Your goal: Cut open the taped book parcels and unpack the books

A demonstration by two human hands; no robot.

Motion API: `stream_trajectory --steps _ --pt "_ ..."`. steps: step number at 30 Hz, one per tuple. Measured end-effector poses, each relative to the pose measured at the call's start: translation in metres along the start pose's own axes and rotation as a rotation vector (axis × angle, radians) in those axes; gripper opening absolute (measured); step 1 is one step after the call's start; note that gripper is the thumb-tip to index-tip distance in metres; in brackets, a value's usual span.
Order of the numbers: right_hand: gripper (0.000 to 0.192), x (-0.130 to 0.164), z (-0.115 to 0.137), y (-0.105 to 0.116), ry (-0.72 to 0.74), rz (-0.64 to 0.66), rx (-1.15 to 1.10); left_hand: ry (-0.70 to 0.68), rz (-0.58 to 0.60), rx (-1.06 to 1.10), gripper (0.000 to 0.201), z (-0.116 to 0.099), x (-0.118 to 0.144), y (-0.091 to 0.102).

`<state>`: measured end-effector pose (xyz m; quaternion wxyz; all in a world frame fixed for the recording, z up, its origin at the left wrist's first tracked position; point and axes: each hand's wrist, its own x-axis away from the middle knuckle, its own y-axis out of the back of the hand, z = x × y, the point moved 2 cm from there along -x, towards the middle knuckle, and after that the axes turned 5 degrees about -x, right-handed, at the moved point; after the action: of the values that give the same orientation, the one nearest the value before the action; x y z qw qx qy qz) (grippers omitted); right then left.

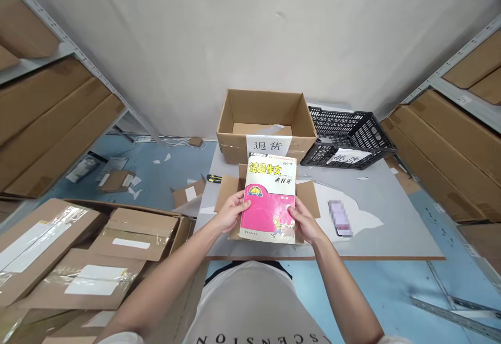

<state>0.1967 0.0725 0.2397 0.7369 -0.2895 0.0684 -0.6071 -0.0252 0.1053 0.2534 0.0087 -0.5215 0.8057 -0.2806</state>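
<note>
Left hand [231, 212] and right hand [305, 221] grip opposite edges of a pink-and-white paperback book [267, 203] over an open brown cardboard box [311, 198] on the grey surface [395, 237]; slackened thumbs could drop it.

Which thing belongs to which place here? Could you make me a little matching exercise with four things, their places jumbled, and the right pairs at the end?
Things
1. pink-and-white rectangular book
2. black plastic mesh crate
3. dark-edged rectangular phone
4. yellow-and-black handled tool

Places
A. beside the large, open brown cardboard box
B. on the left side of the grey flat-topped table
C. held by the left hand and the right hand
D. lying flat, to the right of the right hand

Right pairs: 1-C, 2-A, 3-D, 4-B
</note>
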Motion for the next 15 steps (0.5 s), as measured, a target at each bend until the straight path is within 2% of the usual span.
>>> stream_trajectory --steps 2,6,11,13,15 --pt "0.054 0.002 0.005 0.003 0.007 0.022 0.013 0.006 0.005 -0.016 0.042 0.001 -0.003 -0.002" --pt "0.051 0.002 0.016 0.007 0.110 -0.013 0.012 -0.015 0.017 -0.129 0.050 0.004 -0.011 -0.007" --pt "0.053 0.000 0.034 -0.005 0.259 -0.116 0.176 -0.284 -0.188 -0.542 0.076 0.005 -0.005 -0.027" --pt "0.052 0.000 0.040 -0.016 0.316 -0.162 0.352 -0.337 -0.118 -0.622 0.079 0.007 0.000 -0.042" --pt "0.050 0.003 0.041 -0.028 0.359 -0.218 0.581 -0.349 0.032 -0.500 0.080 0.009 0.002 -0.057"
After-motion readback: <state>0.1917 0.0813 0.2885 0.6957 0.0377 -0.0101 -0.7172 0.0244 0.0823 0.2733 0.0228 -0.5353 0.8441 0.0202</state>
